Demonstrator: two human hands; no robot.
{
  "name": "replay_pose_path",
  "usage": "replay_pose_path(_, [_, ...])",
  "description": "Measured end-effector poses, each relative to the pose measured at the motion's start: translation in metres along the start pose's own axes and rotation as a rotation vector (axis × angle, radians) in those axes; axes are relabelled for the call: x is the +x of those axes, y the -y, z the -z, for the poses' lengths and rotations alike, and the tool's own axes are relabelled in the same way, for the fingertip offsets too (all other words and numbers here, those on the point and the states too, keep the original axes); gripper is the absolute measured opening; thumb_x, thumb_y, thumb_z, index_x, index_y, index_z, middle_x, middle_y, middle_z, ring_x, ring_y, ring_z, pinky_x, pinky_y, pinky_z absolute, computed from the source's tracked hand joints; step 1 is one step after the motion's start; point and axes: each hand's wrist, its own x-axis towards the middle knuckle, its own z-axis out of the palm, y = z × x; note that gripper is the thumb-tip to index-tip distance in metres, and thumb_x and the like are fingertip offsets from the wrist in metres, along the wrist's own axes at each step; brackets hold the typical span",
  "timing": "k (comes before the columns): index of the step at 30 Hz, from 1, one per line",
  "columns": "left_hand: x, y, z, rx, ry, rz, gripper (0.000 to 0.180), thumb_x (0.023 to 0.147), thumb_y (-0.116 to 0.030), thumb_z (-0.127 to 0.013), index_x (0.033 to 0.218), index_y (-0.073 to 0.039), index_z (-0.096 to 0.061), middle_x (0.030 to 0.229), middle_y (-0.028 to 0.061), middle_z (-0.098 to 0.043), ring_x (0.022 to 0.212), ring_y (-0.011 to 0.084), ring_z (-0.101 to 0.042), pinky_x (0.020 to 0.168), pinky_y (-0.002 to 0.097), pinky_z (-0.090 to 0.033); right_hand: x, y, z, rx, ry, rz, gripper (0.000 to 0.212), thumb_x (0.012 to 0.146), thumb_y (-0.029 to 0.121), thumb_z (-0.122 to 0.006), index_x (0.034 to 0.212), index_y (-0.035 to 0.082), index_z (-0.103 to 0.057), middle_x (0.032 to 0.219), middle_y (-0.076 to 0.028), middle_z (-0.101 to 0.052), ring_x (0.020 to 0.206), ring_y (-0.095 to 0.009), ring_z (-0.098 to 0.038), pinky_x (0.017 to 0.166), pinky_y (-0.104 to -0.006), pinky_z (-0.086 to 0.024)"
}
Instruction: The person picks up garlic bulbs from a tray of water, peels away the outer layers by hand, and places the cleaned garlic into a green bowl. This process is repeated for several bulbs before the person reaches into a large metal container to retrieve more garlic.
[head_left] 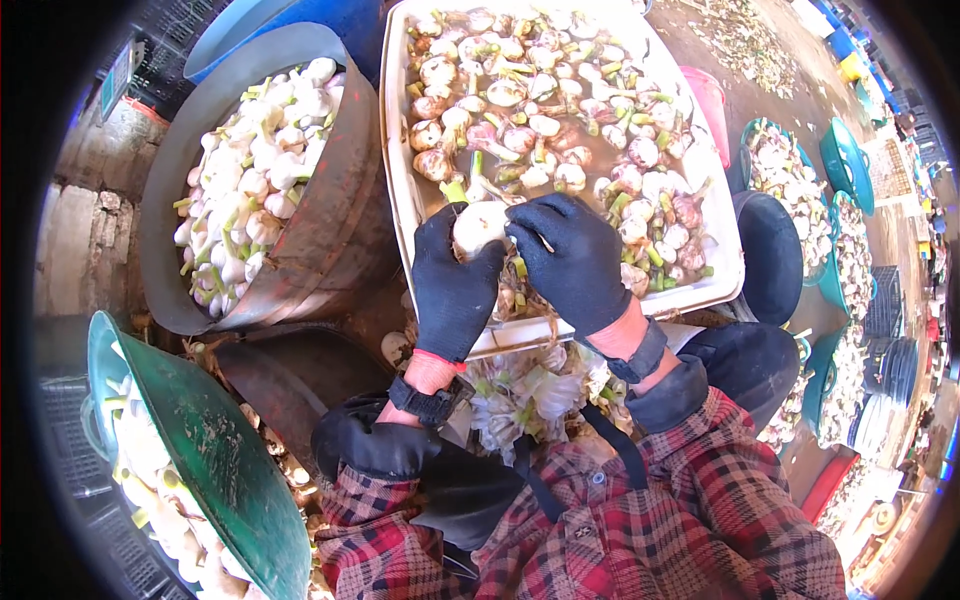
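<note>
My left hand [455, 290], in a black glove, is closed around a white garlic bulb [480, 230] at the near edge of a white tub [398, 170]. The bulb's cut green stem points up and away. My right hand [572, 262], gloved the same way, has its fingers curled and pressed together at the bulb's right side. I cannot make out whether anything small is between them. In the tub, many garlic bulbs [520, 138] with purplish, dirty skins lie in brown water. Loose peelings [545, 400] cover my lap below the tub.
To the left, a dark round container [335, 215] holds clean white garlic bulbs [262, 185]. A green basin [220, 470] with more bulbs leans at the lower left. Teal tubs of garlic [785, 165], a dark basin [770, 255] and a pink bucket [705, 105] stand to the right.
</note>
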Motion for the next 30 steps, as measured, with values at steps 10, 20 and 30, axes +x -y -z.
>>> replay_pose_path(10, [-0.004,-0.002,0.005,0.147,0.048,-0.152,0.05,0.068,0.003,-0.071,0.116,0.0,-0.055,0.106,0.013,-0.054,0.1,0.0246,-0.057,0.089,0.0335,-0.045,-0.004,-0.007,-0.004,-0.023,-0.02,0.06,0.005,0.069,0.01,-0.066,0.072,0.009,-0.061,0.07,-0.008,-0.058,0.066,-0.028,-0.059,0.057,-0.039,-0.047])
replay_pose_path(20, [0.0,-0.008,0.009,0.03,0.303,-0.13,0.05,0.068,0.005,-0.071,0.116,-0.001,-0.057,0.107,0.013,-0.052,0.101,0.0256,-0.055,0.088,0.0336,-0.045,-0.011,-0.017,0.012,0.344,0.108,-0.268,0.006,0.069,0.006,-0.063,0.067,0.001,-0.061,0.061,-0.01,-0.06,0.052,-0.019,-0.059,0.051,-0.0291,-0.045])
replay_pose_path(30, [0.004,-0.009,0.026,-0.412,0.528,0.08,0.051,0.072,0.002,-0.072,0.121,-0.002,-0.055,0.111,0.0069,-0.058,0.103,0.0169,-0.057,0.09,0.0293,-0.045,-0.041,-0.055,0.016,0.709,0.111,-0.698,0.014,0.076,0.009,-0.063,0.075,-0.004,-0.064,0.063,-0.007,-0.064,0.056,-0.008,-0.056,0.054,-0.0263,-0.046])
